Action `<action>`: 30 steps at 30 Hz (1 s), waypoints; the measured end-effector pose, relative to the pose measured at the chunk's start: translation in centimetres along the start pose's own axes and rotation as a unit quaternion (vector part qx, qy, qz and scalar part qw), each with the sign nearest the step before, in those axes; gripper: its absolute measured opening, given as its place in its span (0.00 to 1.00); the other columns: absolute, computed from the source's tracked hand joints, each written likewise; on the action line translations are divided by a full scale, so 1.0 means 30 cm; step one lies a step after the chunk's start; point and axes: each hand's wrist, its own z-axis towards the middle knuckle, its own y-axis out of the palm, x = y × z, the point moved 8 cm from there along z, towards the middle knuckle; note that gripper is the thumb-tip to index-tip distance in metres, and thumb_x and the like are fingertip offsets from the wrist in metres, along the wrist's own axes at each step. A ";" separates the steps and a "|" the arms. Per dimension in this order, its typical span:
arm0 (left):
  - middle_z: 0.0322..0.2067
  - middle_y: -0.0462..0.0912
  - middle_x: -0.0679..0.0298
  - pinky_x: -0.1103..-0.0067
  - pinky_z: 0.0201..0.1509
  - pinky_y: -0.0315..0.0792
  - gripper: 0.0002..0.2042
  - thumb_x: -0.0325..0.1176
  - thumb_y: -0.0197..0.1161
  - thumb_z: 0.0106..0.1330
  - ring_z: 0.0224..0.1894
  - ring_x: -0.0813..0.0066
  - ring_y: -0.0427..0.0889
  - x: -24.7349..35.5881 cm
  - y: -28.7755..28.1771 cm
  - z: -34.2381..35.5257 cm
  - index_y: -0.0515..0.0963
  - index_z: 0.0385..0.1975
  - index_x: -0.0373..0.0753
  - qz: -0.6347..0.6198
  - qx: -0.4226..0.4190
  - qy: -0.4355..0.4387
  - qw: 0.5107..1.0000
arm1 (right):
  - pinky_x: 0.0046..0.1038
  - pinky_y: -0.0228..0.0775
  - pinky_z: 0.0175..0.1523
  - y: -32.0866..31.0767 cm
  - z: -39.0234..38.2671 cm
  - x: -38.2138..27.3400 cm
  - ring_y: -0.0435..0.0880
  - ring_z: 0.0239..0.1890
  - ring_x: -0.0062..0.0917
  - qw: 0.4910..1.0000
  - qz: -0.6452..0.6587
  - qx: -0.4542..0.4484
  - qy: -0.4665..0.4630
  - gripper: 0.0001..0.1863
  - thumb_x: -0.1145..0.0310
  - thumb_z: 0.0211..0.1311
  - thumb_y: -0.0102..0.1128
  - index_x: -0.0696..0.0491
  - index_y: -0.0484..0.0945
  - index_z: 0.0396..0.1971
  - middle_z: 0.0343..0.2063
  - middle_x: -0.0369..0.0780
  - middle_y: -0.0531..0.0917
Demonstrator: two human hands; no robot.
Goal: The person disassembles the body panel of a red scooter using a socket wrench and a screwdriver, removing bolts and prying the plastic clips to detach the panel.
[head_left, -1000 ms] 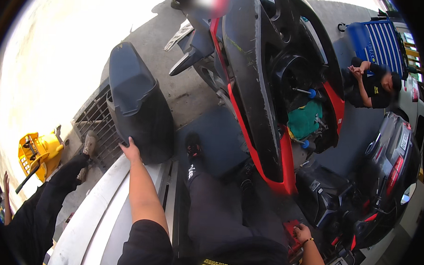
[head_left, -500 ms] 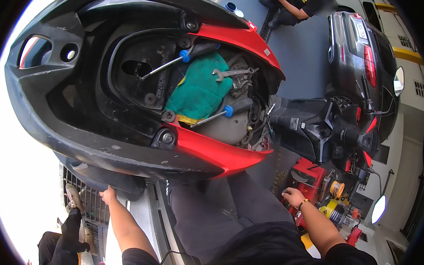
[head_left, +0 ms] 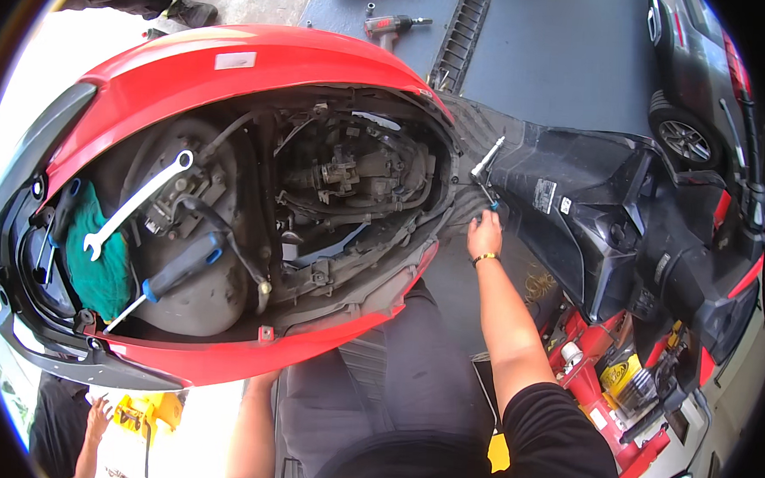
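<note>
My right hand (head_left: 485,236), a beaded bracelet at its wrist, is closed at the teal end of a socket wrench (head_left: 489,162) over the scooter's footboard. My left hand (head_left: 263,380) reaches under the edge of the red body panel (head_left: 281,362), its fingers hidden. Inside the opened body, a combination wrench (head_left: 138,204) lies across the green cloth (head_left: 95,267) and the dark tank cover. A screwdriver (head_left: 182,269) with a black and blue handle rests beside it; a second screwdriver (head_left: 66,205) lies left of the cloth. Engine parts (head_left: 342,176) show in the bay.
An impact driver (head_left: 393,27) lies on the blue floor by a drain grate (head_left: 462,35). Red equipment (head_left: 581,336) stands at right, below the scooter's front. A dark car (head_left: 697,91) is far right. Another person's hand (head_left: 98,419) shows lower left, near yellow equipment (head_left: 150,410).
My view has shifted toward the scooter's front. My right hand has moved from beside the red equipment to the socket wrench. My left hand has gone from the rear lower edge to under the panel.
</note>
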 end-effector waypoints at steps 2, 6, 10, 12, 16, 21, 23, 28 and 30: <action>0.47 0.80 0.50 0.67 0.57 0.70 0.18 0.39 0.57 0.68 0.50 0.56 0.79 0.248 0.099 -0.032 0.75 0.52 0.34 0.011 -0.038 0.103 0.994 | 0.42 0.70 0.57 0.093 0.221 -0.081 0.77 0.52 0.46 0.999 -0.025 0.013 -0.041 0.26 0.65 0.59 0.60 0.51 0.67 0.58 0.53 0.47 0.73; 0.48 0.79 0.49 0.65 0.56 0.73 0.23 0.44 0.62 0.66 0.49 0.50 0.79 0.629 0.324 -0.077 0.72 0.54 0.35 0.083 -0.148 0.069 0.983 | 0.43 0.71 0.57 0.202 0.410 -0.152 0.78 0.52 0.45 0.994 -0.022 -0.107 0.018 0.32 0.66 0.59 0.61 0.44 0.63 0.64 0.54 0.47 0.73; 0.47 0.79 0.53 0.66 0.54 0.75 0.19 0.40 0.60 0.67 0.49 0.54 0.80 1.145 0.406 -0.093 0.73 0.53 0.37 0.015 -0.238 0.249 0.938 | 0.42 0.72 0.55 0.241 0.490 -0.086 0.79 0.51 0.45 0.987 0.017 -0.156 -0.038 0.26 0.65 0.62 0.60 0.43 0.67 0.60 0.50 0.46 0.75; 0.46 0.79 0.53 0.68 0.53 0.75 0.18 0.39 0.60 0.67 0.48 0.56 0.80 1.333 0.362 -0.083 0.74 0.52 0.37 -0.049 -0.245 0.247 0.936 | 0.43 0.72 0.54 0.233 0.507 -0.029 0.79 0.50 0.45 0.985 0.053 -0.155 -0.063 0.24 0.65 0.62 0.59 0.42 0.68 0.59 0.49 0.46 0.75; 0.41 0.82 0.58 0.78 0.46 0.76 0.15 0.34 0.61 0.68 0.39 0.73 0.82 1.487 0.199 0.066 0.75 0.51 0.35 -0.099 -0.107 0.213 0.966 | 0.40 0.73 0.47 0.057 0.453 0.007 0.80 0.43 0.45 0.966 0.225 -0.030 -0.125 0.17 0.69 0.63 0.58 0.46 0.73 0.52 0.42 0.45 0.76; 0.35 0.83 0.61 0.81 0.44 0.71 0.15 0.40 0.57 0.71 0.37 0.80 0.79 1.324 0.069 0.336 0.77 0.44 0.32 -0.131 0.007 0.030 0.991 | 0.33 0.72 0.36 -0.460 0.078 -0.186 0.81 0.31 0.35 0.923 0.338 -0.031 -0.180 0.14 0.68 0.57 0.67 0.53 0.79 0.42 0.32 0.42 0.75; 0.35 0.84 0.59 0.79 0.41 0.73 0.17 0.43 0.57 0.72 0.35 0.75 0.80 1.267 0.095 0.370 0.76 0.45 0.33 -0.287 -0.064 -0.151 0.944 | 0.32 0.73 0.29 -0.592 -0.093 -0.303 0.80 0.24 0.32 0.900 0.366 -0.063 -0.230 0.15 0.67 0.54 0.69 0.51 0.80 0.42 0.30 0.39 0.76; 0.32 0.82 0.56 0.72 0.34 0.77 0.14 0.42 0.54 0.73 0.28 0.66 0.80 1.213 0.112 0.386 0.74 0.41 0.35 -0.444 -0.161 -0.193 0.860 | 0.35 0.76 0.30 -0.564 -0.372 -0.637 0.82 0.26 0.33 0.866 0.301 -0.228 -0.329 0.17 0.60 0.58 0.63 0.45 0.74 0.47 0.33 0.41 0.72; 0.27 0.80 0.59 0.73 0.29 0.76 0.12 0.38 0.49 0.74 0.24 0.67 0.78 1.156 0.078 0.446 0.74 0.39 0.35 -0.457 -0.110 -0.204 0.859 | 0.37 0.77 0.30 -0.508 -0.372 -0.737 0.83 0.25 0.37 0.876 0.273 -0.250 -0.310 0.16 0.58 0.63 0.57 0.47 0.72 0.49 0.34 0.45 0.73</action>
